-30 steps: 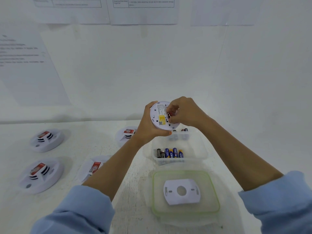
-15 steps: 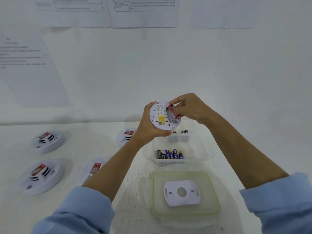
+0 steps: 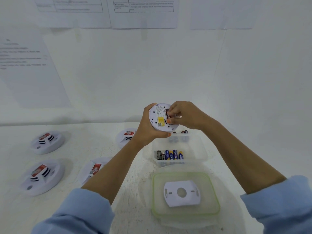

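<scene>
white wall hung with printed paper sheets (image 3: 143,12) backs a matte white bench (image 3: 84,132). above the far end of a clear plastic tub (image 3: 199,149) of batteries (image 3: 170,157), the left hand (image 3: 148,130) wraps the rim of a round, smooth white smoke detector (image 3: 158,119), which is tilted up on edge with its labelled back facing the person. the right hand (image 3: 187,115), fingers curled, pinches a small red battery (image 3: 167,113) at its compartment.

Round white smoke detector (image 3: 160,119), centre of frame, tilted, back facing camera, yellow label, printed text, reddish battery (image 3: 167,113) at its recess, partly hidden
</scene>
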`<state>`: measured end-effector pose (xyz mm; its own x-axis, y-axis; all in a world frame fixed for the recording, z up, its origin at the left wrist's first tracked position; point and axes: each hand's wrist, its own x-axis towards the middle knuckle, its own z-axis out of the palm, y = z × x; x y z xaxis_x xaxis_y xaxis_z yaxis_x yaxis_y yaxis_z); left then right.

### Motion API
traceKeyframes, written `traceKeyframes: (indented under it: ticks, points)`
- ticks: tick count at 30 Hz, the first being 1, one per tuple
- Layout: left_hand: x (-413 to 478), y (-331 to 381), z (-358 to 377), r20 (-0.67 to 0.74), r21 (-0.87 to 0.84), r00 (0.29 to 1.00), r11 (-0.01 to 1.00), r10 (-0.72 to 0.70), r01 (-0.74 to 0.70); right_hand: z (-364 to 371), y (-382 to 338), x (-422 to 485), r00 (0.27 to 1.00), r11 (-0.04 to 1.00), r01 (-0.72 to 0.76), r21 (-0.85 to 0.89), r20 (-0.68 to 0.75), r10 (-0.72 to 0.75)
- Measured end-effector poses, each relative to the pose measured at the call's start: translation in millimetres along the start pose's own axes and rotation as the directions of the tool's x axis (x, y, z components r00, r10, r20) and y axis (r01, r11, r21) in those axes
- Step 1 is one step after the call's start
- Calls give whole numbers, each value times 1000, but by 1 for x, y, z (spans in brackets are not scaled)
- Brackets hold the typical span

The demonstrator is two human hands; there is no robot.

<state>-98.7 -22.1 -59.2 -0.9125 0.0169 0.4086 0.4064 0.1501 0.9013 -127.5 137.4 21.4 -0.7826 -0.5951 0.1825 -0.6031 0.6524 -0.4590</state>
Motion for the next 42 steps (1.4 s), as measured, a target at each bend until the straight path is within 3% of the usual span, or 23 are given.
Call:
traceKeyframes:
  ticks: [3,6,8,11,19,23,25,27,29,31,34,37,42]
  points:
    - [-2,-3,0,5,4,1000,1000,-8,8,-4,14,1,997,998,40,39,59,-42]
    - [0,-1,1,13,9,1000,1000,-13,13,-6,23,3,996,989,82,123,-45,-77]
    - [3,1,1,16,7,1000,1000,-19,19,-8,26,4,997,970,58,236,-71,-42]
    - [7,1,1,27,8,999,1000,-21,20,-9,25,4,1000,904,6,427,18,-15]
    - [15,-3,-7,37,85,999,996,-23,20,5,31,22,1000,857,-18,515,22,7]
    - [18,-8,-9,2,52,999,998,-48,48,11,34,29,1000,786,-26,617,28,11]
    - [20,-8,-12,5,33,998,997,-66,66,12,42,35,994,698,-61,714,-23,111]
    - [21,-10,-16,14,34,997,996,-81,80,16,53,41,949,623,-139,770,-75,305]
    - [22,-13,-18,20,40,996,996,-85,84,25,65,47,913,780,-289,554,-85,399]
    - [22,-15,-18,18,51,997,995,-81,80,40,74,54,933,925,-359,124,32,358]
    - [23,-18,-15,6,60,997,995,-77,76,61,77,63,898,911,-310,-271,230,374]
    - [23,-20,-16,-7,66,997,995,-72,73,75,83,70,895,903,-254,-347,270,355]
    - [21,-23,-19,2,59,997,995,-78,77,81,86,72,903,920,-255,-297,268,336]
